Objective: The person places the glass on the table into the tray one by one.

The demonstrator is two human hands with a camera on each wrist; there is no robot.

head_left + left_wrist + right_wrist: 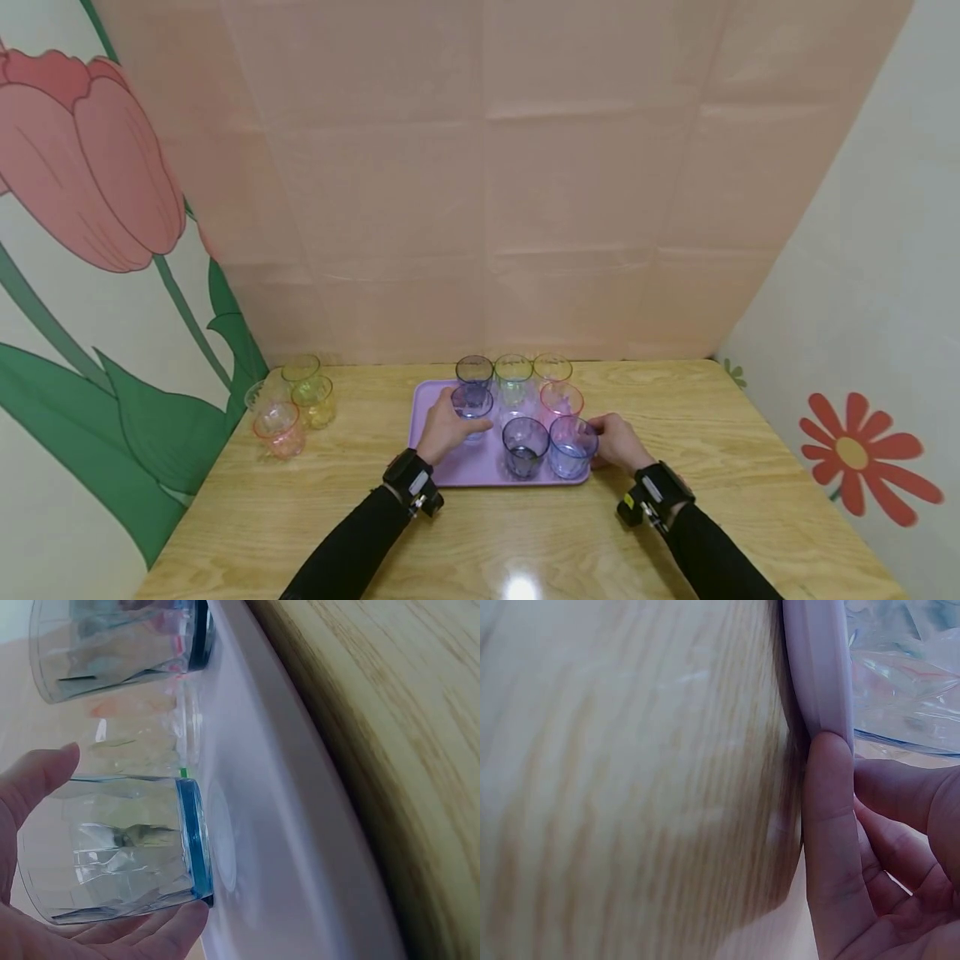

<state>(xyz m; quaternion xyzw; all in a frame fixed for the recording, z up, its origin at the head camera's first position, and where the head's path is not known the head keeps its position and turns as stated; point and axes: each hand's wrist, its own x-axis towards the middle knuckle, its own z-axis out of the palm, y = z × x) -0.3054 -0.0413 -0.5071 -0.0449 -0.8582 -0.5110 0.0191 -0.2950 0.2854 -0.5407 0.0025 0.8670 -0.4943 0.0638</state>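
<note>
My left hand (444,432) grips a clear blue-tinted glass tumbler (127,847), thumb on one side and fingers round the other. The tumbler is upright at the left of a purple tray (429,402); whether its base touches the tray, I cannot tell. At the tray's right edge, my right hand (621,443) pinches the rim, one finger (829,825) lying along its outside. Close beside that hand stands a blue-violet glass (573,450), with a dark grey glass (525,450) to its left. A pink-rimmed glass (562,402) is farther back.
Along the tray's back stand a dark purple glass (475,371), a yellow-green glass (513,367) and a yellow glass (552,367). Several more glasses, including an orange-pink one (279,432) and a yellow one (315,403), cluster at the left of the wooden table (480,542).
</note>
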